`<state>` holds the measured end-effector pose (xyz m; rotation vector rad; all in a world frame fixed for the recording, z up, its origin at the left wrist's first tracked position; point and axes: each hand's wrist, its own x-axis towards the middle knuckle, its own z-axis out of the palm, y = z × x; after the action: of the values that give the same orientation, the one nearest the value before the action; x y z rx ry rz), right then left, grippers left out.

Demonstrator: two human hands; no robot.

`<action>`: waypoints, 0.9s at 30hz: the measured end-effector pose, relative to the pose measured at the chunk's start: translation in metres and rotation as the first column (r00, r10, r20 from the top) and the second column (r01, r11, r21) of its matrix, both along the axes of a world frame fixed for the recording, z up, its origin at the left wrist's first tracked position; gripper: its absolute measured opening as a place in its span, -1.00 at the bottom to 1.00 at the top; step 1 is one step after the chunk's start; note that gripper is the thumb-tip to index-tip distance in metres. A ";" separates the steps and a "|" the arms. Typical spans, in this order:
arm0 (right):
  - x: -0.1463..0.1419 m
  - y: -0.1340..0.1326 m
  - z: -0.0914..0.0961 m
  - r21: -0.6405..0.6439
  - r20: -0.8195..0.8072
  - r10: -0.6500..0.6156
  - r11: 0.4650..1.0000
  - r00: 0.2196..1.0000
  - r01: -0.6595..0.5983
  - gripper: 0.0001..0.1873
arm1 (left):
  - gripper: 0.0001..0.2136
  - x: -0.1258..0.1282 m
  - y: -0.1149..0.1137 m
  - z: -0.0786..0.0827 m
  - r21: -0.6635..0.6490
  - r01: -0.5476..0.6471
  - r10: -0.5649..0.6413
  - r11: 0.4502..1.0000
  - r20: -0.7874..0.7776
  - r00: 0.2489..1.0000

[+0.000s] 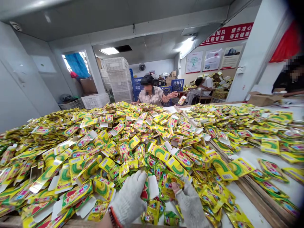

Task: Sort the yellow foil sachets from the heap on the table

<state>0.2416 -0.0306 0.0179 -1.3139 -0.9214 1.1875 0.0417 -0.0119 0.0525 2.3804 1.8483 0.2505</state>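
Note:
My left hand [130, 198], in a white knit glove with a red band at the wrist, is closed around a small printed carton [145, 192]. The carton's white end flap [153, 187] stands open toward the right. My right hand [191, 201] wears a greyish glove that leaves the thumb tip bare. Its thumb presses on a shiny yellow candy packet [169, 186], with the fingers partly hidden behind. Below and between the hands lie several loose packets [152, 210]. A heap of yellow-green cartons [128, 126], many with open flaps, rises just beyond.
A wooden strip [251, 193] divides the white table [247, 152], with more cartons to its right. Across the heap sits a person [152, 93] with a carton near one hand. Other people sit at the right. White crates [118, 79] and an open cardboard box [263, 98] stand farther back.

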 end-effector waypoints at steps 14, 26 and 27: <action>0.030 -0.001 0.015 0.027 0.665 0.251 0.933 0.704 -0.358 -0.67 | -0.37 0.032 -0.019 0.002 -0.142 0.197 -0.213 0.970 -0.103 0.972; 0.019 -0.011 -0.010 0.148 0.729 0.031 0.968 0.684 -0.201 -0.69 | -0.34 0.039 -0.024 -0.030 -0.060 0.082 -0.075 0.995 0.114 0.991; 0.020 -0.011 -0.010 0.178 0.735 0.023 0.958 0.678 -0.227 -0.71 | -0.36 0.037 -0.024 -0.030 -0.068 0.106 -0.097 0.992 0.128 0.987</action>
<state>0.2616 -0.0421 0.0084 -1.5438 -1.7112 0.5688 0.0789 -0.0360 0.0221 2.3435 1.6476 0.3071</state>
